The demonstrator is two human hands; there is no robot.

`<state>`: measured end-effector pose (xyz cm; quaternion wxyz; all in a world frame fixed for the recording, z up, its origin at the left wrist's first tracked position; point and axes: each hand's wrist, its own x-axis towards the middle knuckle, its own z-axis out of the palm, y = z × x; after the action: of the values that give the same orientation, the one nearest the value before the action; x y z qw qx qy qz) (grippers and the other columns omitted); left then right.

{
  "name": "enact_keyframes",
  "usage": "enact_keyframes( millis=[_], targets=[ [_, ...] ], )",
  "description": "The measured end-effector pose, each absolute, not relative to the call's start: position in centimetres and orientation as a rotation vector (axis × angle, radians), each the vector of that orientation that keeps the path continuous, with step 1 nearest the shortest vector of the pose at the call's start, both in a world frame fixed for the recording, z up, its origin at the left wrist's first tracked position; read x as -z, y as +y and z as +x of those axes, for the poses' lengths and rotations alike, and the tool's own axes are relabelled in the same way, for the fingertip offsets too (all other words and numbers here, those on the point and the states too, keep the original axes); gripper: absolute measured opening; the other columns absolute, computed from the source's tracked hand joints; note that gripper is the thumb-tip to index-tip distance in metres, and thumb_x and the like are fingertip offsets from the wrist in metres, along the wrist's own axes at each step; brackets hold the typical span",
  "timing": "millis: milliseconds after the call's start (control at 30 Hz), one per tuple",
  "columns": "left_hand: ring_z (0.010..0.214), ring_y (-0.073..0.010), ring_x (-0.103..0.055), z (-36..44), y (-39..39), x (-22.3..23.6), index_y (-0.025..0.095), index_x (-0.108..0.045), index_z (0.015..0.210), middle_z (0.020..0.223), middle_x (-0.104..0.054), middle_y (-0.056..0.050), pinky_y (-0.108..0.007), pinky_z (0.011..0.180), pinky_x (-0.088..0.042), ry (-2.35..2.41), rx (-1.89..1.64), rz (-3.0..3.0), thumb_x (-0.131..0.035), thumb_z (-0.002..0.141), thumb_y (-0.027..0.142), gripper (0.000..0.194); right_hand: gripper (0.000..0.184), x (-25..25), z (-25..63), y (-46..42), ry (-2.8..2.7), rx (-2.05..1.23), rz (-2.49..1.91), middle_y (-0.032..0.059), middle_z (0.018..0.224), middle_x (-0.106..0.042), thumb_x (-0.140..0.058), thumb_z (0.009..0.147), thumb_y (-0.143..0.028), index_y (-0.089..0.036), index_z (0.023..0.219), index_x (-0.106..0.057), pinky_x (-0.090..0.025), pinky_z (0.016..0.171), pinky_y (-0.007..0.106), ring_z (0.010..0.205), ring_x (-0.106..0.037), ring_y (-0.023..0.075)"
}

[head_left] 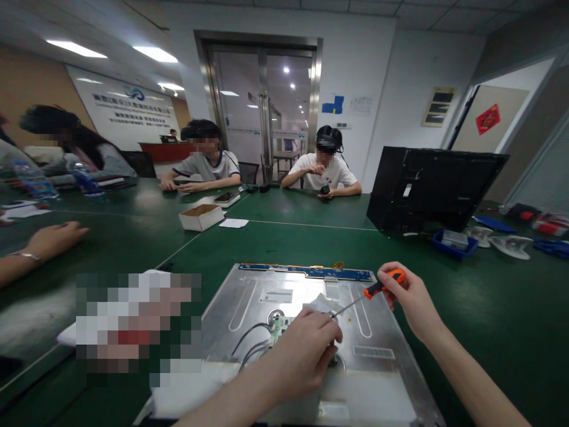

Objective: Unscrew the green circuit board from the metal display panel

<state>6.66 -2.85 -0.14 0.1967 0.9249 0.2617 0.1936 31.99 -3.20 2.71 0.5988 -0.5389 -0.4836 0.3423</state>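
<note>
My right hand [406,296] grips the orange and black handle of a screwdriver [376,289]. Its thin shaft slants down and left to the fingers of my left hand [309,344]. Those fingers are curled over the middle of a flat metal panel [306,284], which looks like the back of a display; what they hold is hidden. Partly under my left hand sits a small green circuit board [279,326] with dark cables [246,338] running off to the left. A long blue circuit strip [306,271] lines the panel's far edge.
A black monitor-like casing [431,190] stands at right behind a blue tray [454,244]. An open white box [201,218] sits farther back on the green table [284,240]. Several people sit around it; another person's hand [56,240] rests at left. A pixelated patch hides something nearby.
</note>
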Motion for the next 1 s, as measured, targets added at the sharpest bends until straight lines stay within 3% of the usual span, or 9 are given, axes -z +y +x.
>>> enact_keyframes(
  millis=[133, 400, 1000],
  targets=[
    [0.092, -0.0246, -0.066, 6.6, -2.7, 0.1, 0.021, -0.059, 0.094, 0.096, -0.073, -0.005, -0.038, 0.090, -0.046, 0.779, -0.584, 2.562, -0.061, 0.085, 0.004, 0.019, 0.061, -2.6, 31.4, -3.0, -1.105, -0.750, -1.269, -0.0056, 0.051, -0.051, -0.087, 0.067, -0.077, -0.022, 0.080, -0.065, -0.038, 0.041, 0.025, 0.043, -0.046, 0.0133],
    [0.080, -0.0218, -0.063, 6.5, -2.4, -0.5, 0.021, -0.057, 0.086, 0.085, -0.070, -0.003, -0.038, 0.088, -0.047, 0.883, -0.596, 2.468, -0.061, 0.085, 0.006, 0.015, 0.058, -1.6, 31.8, -2.7, -1.083, -0.660, -1.299, -0.0069, 0.049, -0.049, -0.082, 0.072, -0.079, -0.025, 0.081, -0.062, -0.034, 0.042, 0.026, 0.043, -0.043, 0.0144],
    [0.096, -0.0268, -0.067, 7.3, -3.5, 0.7, 0.020, -0.061, 0.089, 0.100, -0.073, -0.007, -0.044, 0.102, -0.043, 0.800, -0.317, 2.747, -0.063, 0.095, 0.013, 0.010, 0.056, -2.0, 31.3, -3.0, -1.142, -0.670, -1.313, -0.0068, 0.047, -0.047, -0.079, 0.075, -0.079, -0.026, 0.079, -0.060, -0.033, 0.042, 0.027, 0.041, -0.043, 0.0148]
  ],
)
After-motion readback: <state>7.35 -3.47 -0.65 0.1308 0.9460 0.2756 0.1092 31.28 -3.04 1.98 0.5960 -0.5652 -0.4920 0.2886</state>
